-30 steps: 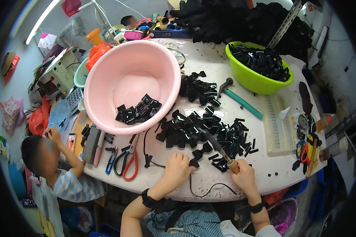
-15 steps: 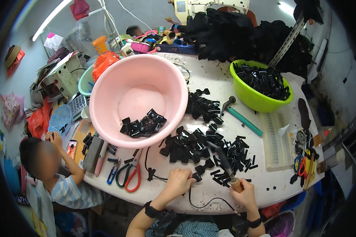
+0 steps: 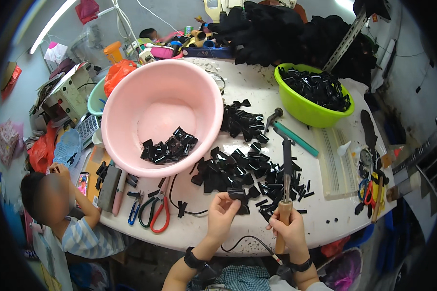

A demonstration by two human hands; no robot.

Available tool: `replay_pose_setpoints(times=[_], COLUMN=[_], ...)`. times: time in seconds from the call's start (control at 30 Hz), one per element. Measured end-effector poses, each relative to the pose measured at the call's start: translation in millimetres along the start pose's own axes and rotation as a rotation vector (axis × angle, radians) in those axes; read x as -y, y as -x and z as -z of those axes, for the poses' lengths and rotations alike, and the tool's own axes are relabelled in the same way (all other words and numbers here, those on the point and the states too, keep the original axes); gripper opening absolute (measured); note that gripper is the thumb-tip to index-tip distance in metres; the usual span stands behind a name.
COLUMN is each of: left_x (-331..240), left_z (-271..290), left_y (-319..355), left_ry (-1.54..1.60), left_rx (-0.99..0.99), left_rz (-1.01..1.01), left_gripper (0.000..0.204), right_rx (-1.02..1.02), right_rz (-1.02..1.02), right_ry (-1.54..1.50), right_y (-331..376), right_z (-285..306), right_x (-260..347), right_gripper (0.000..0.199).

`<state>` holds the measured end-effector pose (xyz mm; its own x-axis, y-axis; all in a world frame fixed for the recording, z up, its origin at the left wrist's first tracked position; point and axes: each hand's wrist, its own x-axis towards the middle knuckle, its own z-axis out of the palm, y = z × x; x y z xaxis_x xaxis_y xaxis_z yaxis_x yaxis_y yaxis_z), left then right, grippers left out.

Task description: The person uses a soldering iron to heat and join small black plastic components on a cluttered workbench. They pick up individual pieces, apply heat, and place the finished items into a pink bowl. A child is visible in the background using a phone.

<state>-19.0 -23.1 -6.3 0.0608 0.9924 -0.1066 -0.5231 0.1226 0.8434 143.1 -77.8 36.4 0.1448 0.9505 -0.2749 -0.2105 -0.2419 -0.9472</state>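
Observation:
My left hand (image 3: 220,216) pinches a black bow-shaped fabric piece (image 3: 237,195) between thumb and fingers. In my right hand (image 3: 292,230) is a soldering iron (image 3: 284,213), gripped by its wooden handle. Its metal shaft and long dark blade-like tip point away from me. Under and beside the tip lie short black strips (image 3: 305,195), in a loose heap. Left of them, just beyond my left hand, spreads a pile of black bow pieces (image 3: 213,170). A second pile of black pieces (image 3: 243,120) sits farther back. The iron's cord (image 3: 247,237) loops between my wrists.
A large pink basin (image 3: 115,145) holds some black pieces; a green bowl (image 3: 320,119) is full of them. Scissors (image 3: 153,213) and blue-handled nippers (image 3: 134,211) lie at left. A hammer-like tool (image 3: 296,139) and clear ruler board (image 3: 332,165) lie right. A child (image 3: 82,233) sits at left.
My left hand has lifted a black bow piece off the table. My right hand has turned the soldering iron from slanting left to nearly straight ahead. The view has shifted slightly.

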Motion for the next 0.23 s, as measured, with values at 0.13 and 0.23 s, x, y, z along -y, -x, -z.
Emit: replay_pose_setpoints(times=[0.13, 0.23], left_x=[3, 6], left_z=[4, 6], left_y=[24, 34], left_ry=[0.020, 0.030], left_rx=[0.080, 0.080], left_rz=[0.262, 0.334], left_gripper=[0.032, 0.042], right_rx=[0.038, 0.035], right_rz=[-0.009, -0.033], right_ry=[-0.025, -0.043], right_y=[3, 4], right_z=[-1, -5], right_x=[-6, -8], right_gripper=[0.021, 0.023])
